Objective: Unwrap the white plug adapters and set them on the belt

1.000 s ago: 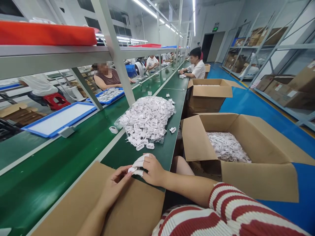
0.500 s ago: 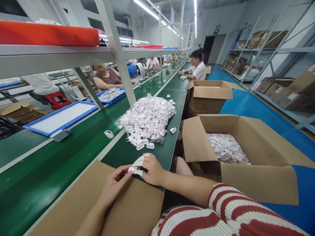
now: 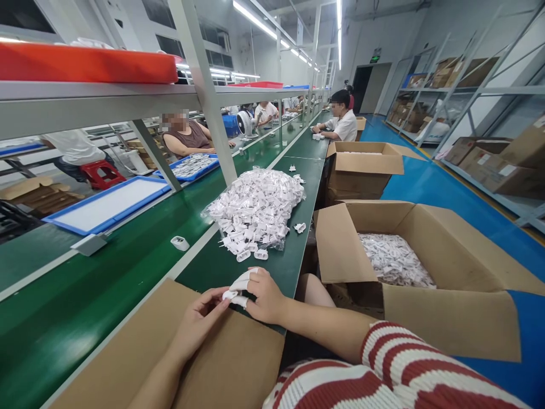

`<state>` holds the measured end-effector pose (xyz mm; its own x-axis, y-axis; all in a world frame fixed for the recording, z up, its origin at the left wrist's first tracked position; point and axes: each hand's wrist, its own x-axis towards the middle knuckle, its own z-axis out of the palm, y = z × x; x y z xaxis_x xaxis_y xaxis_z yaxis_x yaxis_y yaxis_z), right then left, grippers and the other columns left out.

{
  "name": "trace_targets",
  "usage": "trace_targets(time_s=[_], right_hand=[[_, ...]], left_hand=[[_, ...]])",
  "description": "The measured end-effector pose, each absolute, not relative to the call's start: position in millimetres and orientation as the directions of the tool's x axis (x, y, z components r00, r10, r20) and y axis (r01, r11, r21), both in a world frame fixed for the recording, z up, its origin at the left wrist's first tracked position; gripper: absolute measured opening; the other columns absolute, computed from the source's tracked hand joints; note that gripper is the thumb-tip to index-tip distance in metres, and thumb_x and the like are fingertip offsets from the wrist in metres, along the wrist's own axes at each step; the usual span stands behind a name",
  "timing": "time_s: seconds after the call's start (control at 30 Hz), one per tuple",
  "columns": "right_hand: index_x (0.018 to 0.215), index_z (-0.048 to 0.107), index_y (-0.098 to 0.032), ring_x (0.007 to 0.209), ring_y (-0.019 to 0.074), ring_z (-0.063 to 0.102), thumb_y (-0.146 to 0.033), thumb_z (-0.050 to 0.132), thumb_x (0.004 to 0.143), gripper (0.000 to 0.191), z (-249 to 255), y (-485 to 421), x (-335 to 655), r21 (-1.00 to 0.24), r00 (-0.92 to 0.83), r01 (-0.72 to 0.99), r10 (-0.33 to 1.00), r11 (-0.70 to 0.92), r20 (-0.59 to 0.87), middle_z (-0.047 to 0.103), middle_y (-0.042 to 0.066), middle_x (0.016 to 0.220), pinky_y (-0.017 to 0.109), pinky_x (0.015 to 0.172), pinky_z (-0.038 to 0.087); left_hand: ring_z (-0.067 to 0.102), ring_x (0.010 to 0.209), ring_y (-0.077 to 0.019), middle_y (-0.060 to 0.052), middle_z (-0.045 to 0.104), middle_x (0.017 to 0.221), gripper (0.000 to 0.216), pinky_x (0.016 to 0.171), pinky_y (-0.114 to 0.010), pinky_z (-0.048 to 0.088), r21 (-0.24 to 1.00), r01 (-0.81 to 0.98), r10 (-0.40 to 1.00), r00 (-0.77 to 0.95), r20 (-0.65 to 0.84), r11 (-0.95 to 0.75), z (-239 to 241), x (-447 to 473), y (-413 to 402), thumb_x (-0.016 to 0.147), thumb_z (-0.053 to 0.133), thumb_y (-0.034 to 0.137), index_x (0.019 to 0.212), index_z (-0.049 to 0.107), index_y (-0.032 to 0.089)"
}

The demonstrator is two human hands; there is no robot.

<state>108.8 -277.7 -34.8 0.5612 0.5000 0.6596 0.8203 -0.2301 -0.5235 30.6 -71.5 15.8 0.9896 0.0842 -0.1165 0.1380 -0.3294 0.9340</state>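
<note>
Between my two hands is a small white plug adapter (image 3: 230, 295), pinched at the fingertips above a cardboard sheet (image 3: 230, 352). My left hand (image 3: 206, 309) grips it from the left with thumb and forefinger. White finger covers are on the thumb and fingers of my right hand (image 3: 264, 295), which closes on the adapter from the right. Just beyond my hands, a heap of white plug adapters (image 3: 264, 210) spills out of a clear plastic bag. One loose adapter (image 3: 300, 228) lies to the right of the heap.
A single white piece (image 3: 179, 243) sits on the green conveyor belt (image 3: 140, 272). An opened carton (image 3: 451, 318) with bagged white parts stands at my right. A blue-rimmed tray (image 3: 106, 204) is across the belt. A metal post (image 3: 210, 102) rises at the belt. Co-workers sit farther along.
The loose white piece on the belt has shifted slightly toward me and left. My hands hold the adapter in nearly the same pose.
</note>
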Motion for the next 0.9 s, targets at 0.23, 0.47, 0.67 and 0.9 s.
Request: trace_targets(time_s=[0.23,0.47,0.67,0.9], right_hand=[[0.122,0.077,-0.026,0.095,0.0235,0.066,-0.028,0.068,0.095,0.028,-38.0,-278.0,110.5,-0.474,0.508,0.856,0.504,-0.206,0.698,0.075,0.006,0.096,0.047,0.112,0.048],[0.121,0.078,-0.029,0.096,0.0234,0.066,-0.023,0.066,0.095,0.029,-37.8,-277.9,112.3,-0.461,0.495,0.863,0.536,-0.208,0.684,0.074,0.005,0.096,0.047,0.115,0.047],[0.117,0.077,-0.027,0.092,0.0241,0.066,-0.024,0.063,0.093,0.028,-34.4,-277.5,110.1,-0.468,0.503,0.861,0.475,-0.2,0.722,0.074,0.007,0.093,0.047,0.11,0.05],[0.083,0.072,-0.025,0.072,0.0201,0.059,-0.036,0.075,0.079,0.011,-40.1,-265.5,109.9,-0.342,0.365,0.927,0.592,-0.157,0.718,0.065,0.001,0.07,0.043,0.105,0.051]], left_hand=[[0.069,0.1,-0.0268,-0.009,0.077,0.107,0.056,0.09,-0.036,0.056,0.928,0.133,0.075,0.991,-0.113,-0.348,14.5,30.9,-71.1,0.082,0.081,0.065,0.117,0.08,0.022],[0.067,0.097,-0.0252,-0.01,0.077,0.11,0.054,0.09,-0.036,0.057,0.928,0.133,0.064,0.991,-0.118,-0.348,15.3,30.3,-70.1,0.083,0.081,0.063,0.12,0.079,0.023],[0.067,0.114,-0.0247,-0.01,0.073,0.126,0.062,0.103,-0.035,0.056,0.968,0.094,0.156,0.986,-0.058,-0.232,9.9,31.7,-72.1,0.086,0.079,0.061,0.135,0.07,0.024],[0.062,0.13,-0.0364,-0.019,0.06,0.151,0.067,0.116,-0.05,0.049,0.857,0.16,0.462,0.882,0.099,-0.49,38.6,55.1,-45.4,0.091,0.065,0.058,0.142,0.061,0.015]])
